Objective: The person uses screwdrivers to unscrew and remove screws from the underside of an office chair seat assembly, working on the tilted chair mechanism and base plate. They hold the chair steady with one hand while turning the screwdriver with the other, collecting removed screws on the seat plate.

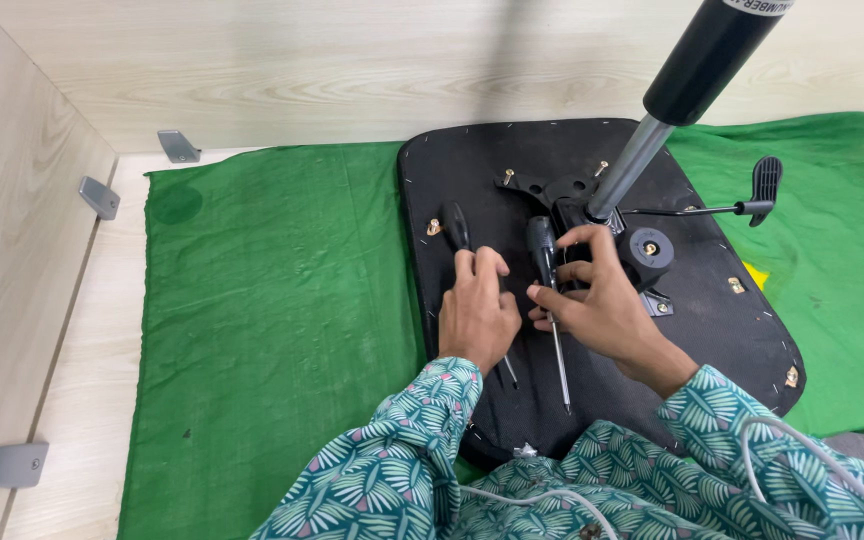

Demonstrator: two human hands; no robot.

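An upturned black chair seat (722,330) lies on a green cloth (272,300), its metal mechanism (572,195) and gas cylinder (682,85) rising from the middle. My left hand (477,310) rests on the seat over a black-handled screwdriver (457,228). My right hand (597,300) touches the mechanism's edge, fingers curled beside a second black-handled screwdriver (544,250) whose shaft (560,365) points toward me. Whether either hand grips its tool is unclear.
A black lever (742,205) sticks out to the right of the mechanism. Brass screws (736,285) dot the seat. Pale wooden walls with grey brackets (99,196) enclose the left and back. A white cable (802,460) crosses my patterned sleeve.
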